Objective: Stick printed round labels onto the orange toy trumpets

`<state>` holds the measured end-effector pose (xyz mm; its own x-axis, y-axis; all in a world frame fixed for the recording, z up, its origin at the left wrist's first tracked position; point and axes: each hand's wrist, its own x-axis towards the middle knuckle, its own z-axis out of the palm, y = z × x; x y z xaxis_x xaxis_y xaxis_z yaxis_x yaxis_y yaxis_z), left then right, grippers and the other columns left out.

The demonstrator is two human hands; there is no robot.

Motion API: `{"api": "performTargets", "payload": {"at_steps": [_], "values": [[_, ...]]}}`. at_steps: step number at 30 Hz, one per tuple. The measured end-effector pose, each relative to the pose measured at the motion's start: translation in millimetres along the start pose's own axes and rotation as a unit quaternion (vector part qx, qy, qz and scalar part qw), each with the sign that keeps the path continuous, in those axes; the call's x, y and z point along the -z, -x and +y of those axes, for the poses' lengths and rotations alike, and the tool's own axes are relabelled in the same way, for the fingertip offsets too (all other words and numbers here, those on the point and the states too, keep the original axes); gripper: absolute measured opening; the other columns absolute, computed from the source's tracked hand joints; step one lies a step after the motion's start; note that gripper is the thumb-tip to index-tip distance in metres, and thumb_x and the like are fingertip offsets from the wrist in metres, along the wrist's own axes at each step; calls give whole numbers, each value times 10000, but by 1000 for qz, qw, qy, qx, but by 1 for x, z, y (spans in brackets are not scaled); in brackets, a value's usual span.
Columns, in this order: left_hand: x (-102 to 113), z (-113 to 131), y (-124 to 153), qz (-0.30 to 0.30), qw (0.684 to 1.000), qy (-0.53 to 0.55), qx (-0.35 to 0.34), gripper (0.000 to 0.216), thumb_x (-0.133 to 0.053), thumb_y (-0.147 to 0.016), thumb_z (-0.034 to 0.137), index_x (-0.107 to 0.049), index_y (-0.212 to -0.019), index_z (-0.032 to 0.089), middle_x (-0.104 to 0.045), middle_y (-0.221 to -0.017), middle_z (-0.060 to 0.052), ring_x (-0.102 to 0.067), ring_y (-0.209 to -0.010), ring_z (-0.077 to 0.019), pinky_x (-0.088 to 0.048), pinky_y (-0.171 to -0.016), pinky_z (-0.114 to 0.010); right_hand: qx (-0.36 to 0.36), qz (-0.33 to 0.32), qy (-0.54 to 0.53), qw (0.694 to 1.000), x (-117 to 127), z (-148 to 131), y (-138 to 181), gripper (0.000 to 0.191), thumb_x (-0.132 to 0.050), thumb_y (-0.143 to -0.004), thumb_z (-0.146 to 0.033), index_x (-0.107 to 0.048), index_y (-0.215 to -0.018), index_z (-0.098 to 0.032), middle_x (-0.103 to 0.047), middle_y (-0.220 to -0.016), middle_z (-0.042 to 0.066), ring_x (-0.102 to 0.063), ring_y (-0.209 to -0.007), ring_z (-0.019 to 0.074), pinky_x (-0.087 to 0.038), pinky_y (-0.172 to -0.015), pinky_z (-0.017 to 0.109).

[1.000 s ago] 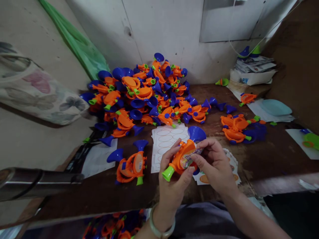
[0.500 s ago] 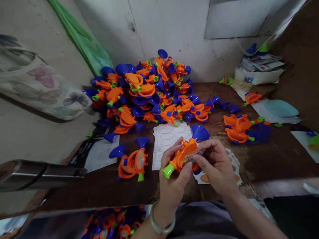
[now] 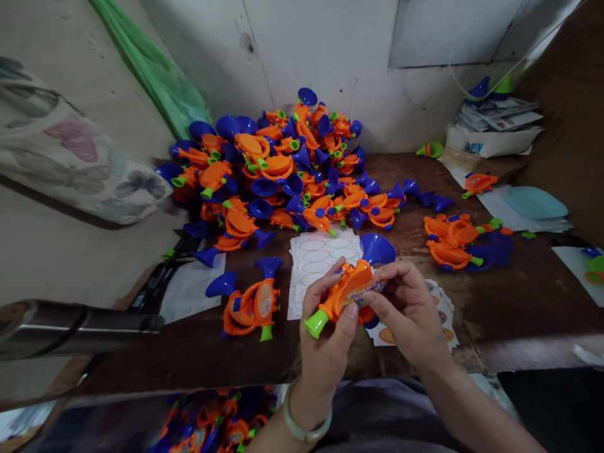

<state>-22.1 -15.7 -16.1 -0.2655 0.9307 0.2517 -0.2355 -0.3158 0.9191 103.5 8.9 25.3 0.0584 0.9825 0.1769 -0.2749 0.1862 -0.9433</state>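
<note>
Left hand (image 3: 325, 340) curled firmly around one orange toy trumpet (image 3: 346, 296), held just above the dark tabletop (image 3: 519, 302); right hand (image 3: 410, 314) nearly closed, pinching one printed sticker (image 3: 364, 296) against the trumpet's body. Beyond: one stack of oval-marked sheets (image 3: 314, 264), one lone trumpet (image 3: 250, 308), then an uncountable heap of trumpets (image 3: 274, 170).

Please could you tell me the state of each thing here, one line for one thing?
Left hand: gripping the toy horn.
Toy horn: orange, held tilted, blue bell raised, green mouthpiece lowered.
Right hand: fingers pinching the sticker.
Sticker: printed, lying against the horn's side.
Oval-marked sheets: stacked flat.
Loose horn: lying apart from the pile.
Horn pile: heaped.
Bangle: on the left wrist.
</note>
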Motion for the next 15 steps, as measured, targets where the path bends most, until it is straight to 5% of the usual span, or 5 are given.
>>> {"api": "performTargets", "payload": {"at_steps": [9,15], "values": [[-1,1,1,10,1000,0,-8,299,-775,-998,283,-720,-1292,292,-680,-1563,-114,-675,-1421,-300,-550,-1190,-466,14,-14,44,999,0,-1,-1,252,-844,-872,-145,-675,-992,-288,-700,-888,-57,-686,-749,95,-587,-677,167],[-2,4,3,8,1000,-1,-28,301,-776,-999,268,-728,-1293,312,-682,-1564,-98,-672,-1428,-298,-545,-1196,-456,105,9,166,981,-1,0,0,141,-750,-955,-183,-669,-1000,-288,-690,-885,-32,-654,-751,132,-553,-677,243]]}}
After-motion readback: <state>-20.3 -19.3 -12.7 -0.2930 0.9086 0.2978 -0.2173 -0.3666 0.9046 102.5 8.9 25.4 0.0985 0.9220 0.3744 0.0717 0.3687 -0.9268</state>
